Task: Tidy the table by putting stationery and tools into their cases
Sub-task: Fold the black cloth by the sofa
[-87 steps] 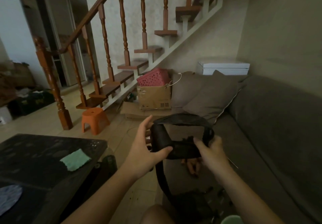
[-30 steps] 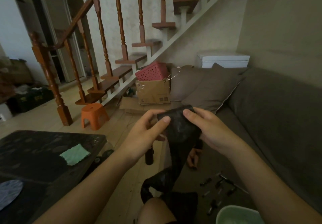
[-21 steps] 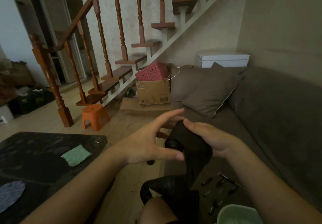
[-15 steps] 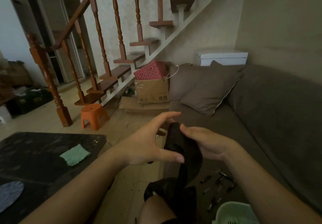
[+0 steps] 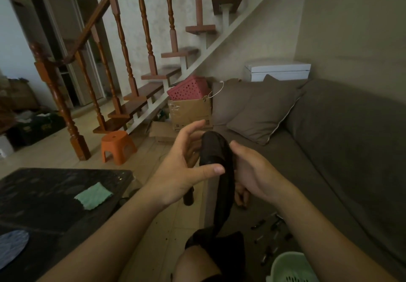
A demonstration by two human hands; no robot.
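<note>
Between hands, left and right: one black pouch.

One left hand, one right hand, one black pouch, one orange stool, one green cloth

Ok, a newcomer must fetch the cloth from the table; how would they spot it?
Find the dark table at the left, before the staircase. Near its right edge lies a small flat cloth. It is pale green, unlike the blue-grey rounded piece at the table's near edge.
</note>
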